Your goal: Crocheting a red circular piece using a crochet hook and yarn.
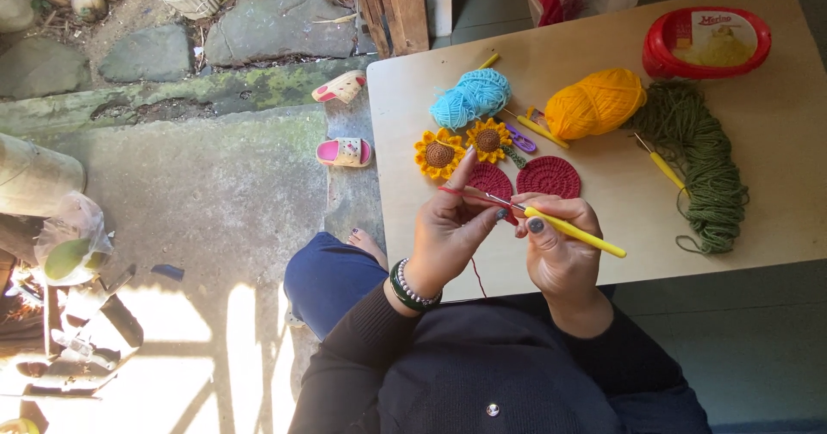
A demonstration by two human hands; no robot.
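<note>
My right hand (558,249) grips a yellow-handled crochet hook (573,232) whose metal tip points left toward my left hand (448,227). A strand of dark red yarn (465,195) runs over my left hand's raised forefinger, pinched near the hook tip. A thin red thread hangs down between my hands. Just beyond my hands, two dark red crocheted discs (549,176) lie on the wooden table (775,141), one partly hidden by my fingers. Two crocheted sunflowers (439,153) lie beside them.
A light blue yarn ball (470,96), an orange-yellow yarn ball (594,102) and a loose green skein (702,163) with a second yellow hook (662,165) lie farther back. A red-lidded tub (706,41) stands at the far right. Small pink sandals (345,151) lie on the stone ground left.
</note>
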